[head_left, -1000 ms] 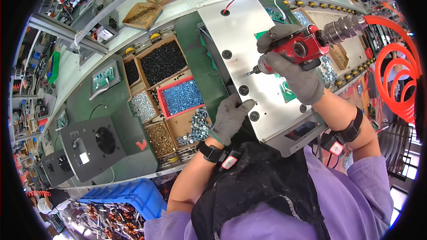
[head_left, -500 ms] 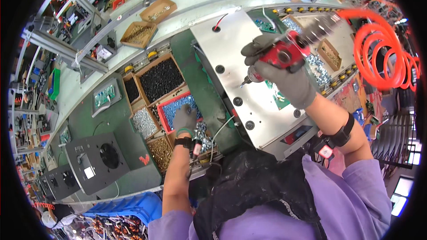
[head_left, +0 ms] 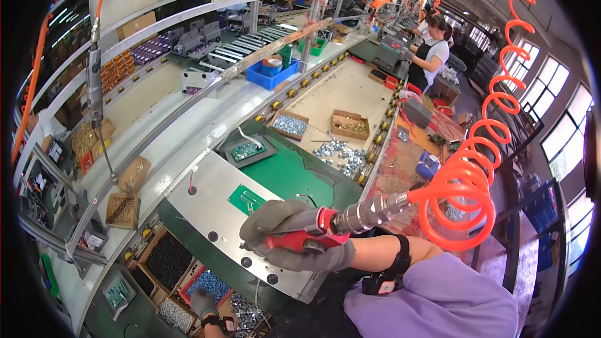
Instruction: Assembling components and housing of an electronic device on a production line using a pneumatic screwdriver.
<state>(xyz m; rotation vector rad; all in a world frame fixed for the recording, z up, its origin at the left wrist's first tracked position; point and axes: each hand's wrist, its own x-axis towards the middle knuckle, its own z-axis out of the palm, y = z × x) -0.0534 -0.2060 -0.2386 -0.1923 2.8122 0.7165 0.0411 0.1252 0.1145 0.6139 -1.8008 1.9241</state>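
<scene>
My right hand (head_left: 266, 220), in a grey glove, is wrapped round a red air screwdriver (head_left: 303, 242). A metal coupling joins the tool to a coiled orange hose (head_left: 460, 203). Hand and tool are over the silver metal panel (head_left: 197, 206), and the tool's tip is hidden. A green circuit board (head_left: 246, 199) shows beside the hand on the panel. My gloved left hand (head_left: 202, 302) reaches to a red tray (head_left: 186, 289) of small blue screws (head_left: 211, 284). Its fingertips are too small and hidden to read.
Cardboard boxes of black parts (head_left: 164, 261) and silver screws (head_left: 174, 315) adjoin the red tray. A circuit board in a dark tray (head_left: 250, 150) lies beyond the panel. Another tool (head_left: 94, 84) hangs at left. A co-worker (head_left: 432, 53) stands farther along the line.
The view has swung right and upward, showing more of the line. My right hand has turned the screwdriver sideways above the panel. The left hand stays at the red tray.
</scene>
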